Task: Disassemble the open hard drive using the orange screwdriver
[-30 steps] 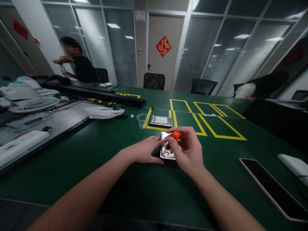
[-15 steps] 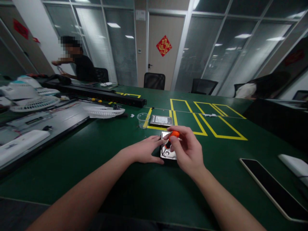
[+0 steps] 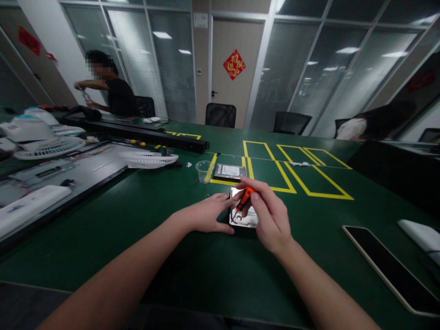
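A silver hard drive (image 3: 246, 220) lies on the green table in front of me, partly covered by both hands. My left hand (image 3: 215, 213) rests against its left side, thumb and fingers spread apart. In my right hand (image 3: 271, 211) is an orange and black screwdriver (image 3: 245, 198), gripped by the handle and tilted, with its shaft pointing down to the drive's lower left corner. Whether the tip sits in a screw is too small to tell. Behind this drive lies a second hard drive (image 3: 230, 171), label up, beside a clear plastic cup (image 3: 205, 172).
Yellow tape (image 3: 323, 197) marks rectangles on the table. At left are a metal panel (image 3: 103, 167), a white fan grille (image 3: 147, 159) and a long black bar (image 3: 165, 140). A tablet-like slab (image 3: 388, 266) lies at right. Another person (image 3: 118, 94) sits at the far left.
My right fingers have shifted around the screwdriver handle, showing more of its orange and black side. My left hand and the drive stay in place.
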A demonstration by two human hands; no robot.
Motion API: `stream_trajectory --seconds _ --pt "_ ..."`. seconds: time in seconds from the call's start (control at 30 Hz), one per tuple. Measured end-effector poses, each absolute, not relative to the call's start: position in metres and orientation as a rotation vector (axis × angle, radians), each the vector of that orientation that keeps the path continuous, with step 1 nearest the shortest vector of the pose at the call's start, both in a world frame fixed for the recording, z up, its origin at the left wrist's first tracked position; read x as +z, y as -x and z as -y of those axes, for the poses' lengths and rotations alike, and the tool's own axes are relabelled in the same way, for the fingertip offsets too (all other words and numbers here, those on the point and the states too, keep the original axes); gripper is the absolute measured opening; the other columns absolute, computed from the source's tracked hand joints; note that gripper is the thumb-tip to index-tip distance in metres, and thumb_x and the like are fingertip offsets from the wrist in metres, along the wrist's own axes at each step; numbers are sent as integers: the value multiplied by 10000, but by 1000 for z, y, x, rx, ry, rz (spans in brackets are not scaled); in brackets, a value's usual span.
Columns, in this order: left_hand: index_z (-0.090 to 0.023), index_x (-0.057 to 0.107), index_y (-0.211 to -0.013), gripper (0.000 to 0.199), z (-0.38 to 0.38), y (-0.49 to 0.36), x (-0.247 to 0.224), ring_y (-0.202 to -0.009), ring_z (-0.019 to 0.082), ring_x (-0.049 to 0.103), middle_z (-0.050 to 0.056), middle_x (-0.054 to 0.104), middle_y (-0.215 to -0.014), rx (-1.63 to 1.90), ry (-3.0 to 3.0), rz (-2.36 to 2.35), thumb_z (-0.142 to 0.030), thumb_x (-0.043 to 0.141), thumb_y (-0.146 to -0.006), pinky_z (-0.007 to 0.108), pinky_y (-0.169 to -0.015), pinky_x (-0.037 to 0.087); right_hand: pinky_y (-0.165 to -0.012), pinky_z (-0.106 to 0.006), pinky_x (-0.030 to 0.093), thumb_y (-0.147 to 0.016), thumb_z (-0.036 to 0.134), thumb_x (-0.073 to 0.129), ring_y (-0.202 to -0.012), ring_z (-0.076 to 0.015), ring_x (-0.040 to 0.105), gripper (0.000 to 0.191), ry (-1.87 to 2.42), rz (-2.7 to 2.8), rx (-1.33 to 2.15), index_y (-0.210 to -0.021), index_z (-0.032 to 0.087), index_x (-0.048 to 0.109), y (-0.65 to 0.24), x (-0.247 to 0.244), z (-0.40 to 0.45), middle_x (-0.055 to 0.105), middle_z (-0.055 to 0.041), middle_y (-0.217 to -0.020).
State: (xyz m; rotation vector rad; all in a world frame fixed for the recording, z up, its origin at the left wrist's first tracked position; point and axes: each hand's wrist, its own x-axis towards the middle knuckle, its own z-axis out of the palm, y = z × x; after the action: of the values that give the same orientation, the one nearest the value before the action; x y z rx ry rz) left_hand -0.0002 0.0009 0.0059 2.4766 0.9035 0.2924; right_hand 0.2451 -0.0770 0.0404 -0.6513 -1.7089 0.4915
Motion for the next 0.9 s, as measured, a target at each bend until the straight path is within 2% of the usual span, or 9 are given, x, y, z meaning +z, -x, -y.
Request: stream_trajectory --seconds 0.17,0.37,0.47,0.57,0.67,0.9 --pt "-316 562 -1959 1076 2 -1 9 -1971 510 410 171 520 -2075 290 -2481 -889 -623 1054 -1052 708 -1612 378 -789 -369 789 -1299 388 747 -1009 -228 913 261 659 1659 512 -1534 330 847 -241 39 75 916 -110 -1448" --pt "-352 556 -1969 1144 2 -2 8 -1912 529 504 186 615 -1990 295 -2443 -947 -615 1100 -998 732 -1572 444 -683 -311 743 -1178 344 928 -934 -211 906 228 693 1599 520 -1378 313 822 -238 40 75 928 -81 -1325" --pt "-360 537 -1979 1160 0 -1 4 -1925 527 484 182 597 -2004 302 -2450 -952 -629 1096 -998 737 -1574 434 -738 -326 767 -1218 337 863 -989 -221 917 209 667 1655 509 -1426 329 836 -241 41 76 929 -72 -1316" --pt "-333 522 -1988 1162 -1 0 3 -1954 521 440 185 539 -2052 294 -2456 -939 -683 1067 -1023 737 -1598 395 -812 -386 798 -1307 369 693 -1079 -253 927 278 632 1704 495 -1532 343 854 -244 41 77 916 -95 -1393" --pt "-310 526 -1987 1159 -1 0 5 -1984 516 387 186 489 -2089 267 -2456 -944 -686 1062 -1031 731 -1627 342 -808 -404 794 -1343 393 611 -1124 -272 925 331 635 1688 488 -1547 347 868 -245 40 76 903 -107 -1396" --pt "-355 535 -1973 1119 -1 1 2 -1945 516 454 167 551 -2049 303 -2466 -925 -682 1049 -1034 748 -1586 411 -721 -328 767 -1211 341 874 -1069 -245 934 208 692 1626 470 -1415 306 845 -239 41 76 920 -113 -1417"
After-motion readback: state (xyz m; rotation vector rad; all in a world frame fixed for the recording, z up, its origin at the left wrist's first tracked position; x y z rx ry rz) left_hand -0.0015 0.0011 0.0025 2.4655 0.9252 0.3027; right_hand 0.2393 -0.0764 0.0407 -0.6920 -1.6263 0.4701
